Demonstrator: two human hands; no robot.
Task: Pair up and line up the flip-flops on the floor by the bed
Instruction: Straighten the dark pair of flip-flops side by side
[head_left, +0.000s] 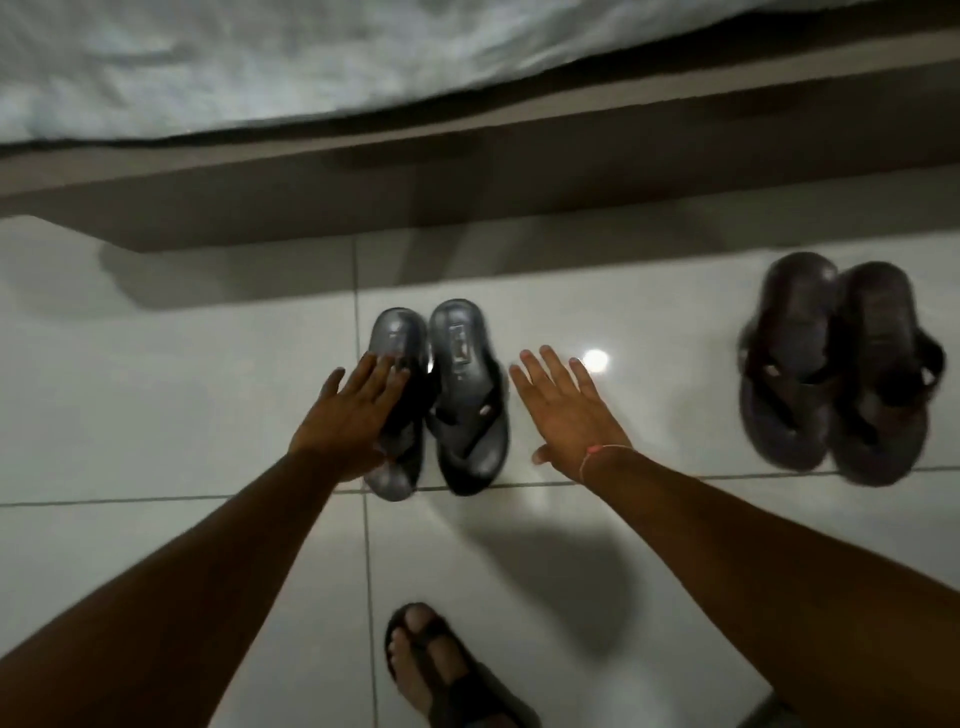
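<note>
On glossy white tile (156, 415), rounded, rubbery dark flip-flops (462, 395).

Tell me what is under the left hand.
The left hand lies over the left flip-flop of the middle pair. Its far end and near end show; the strap and middle are covered.

No legible text, number or sign is present. The right flip-flop (467, 395) of the pair nearest the bed frame (467, 171) carries a small rectangular mark on its heel area and a pale tab on its strap; both are too blurred to read.
</note>
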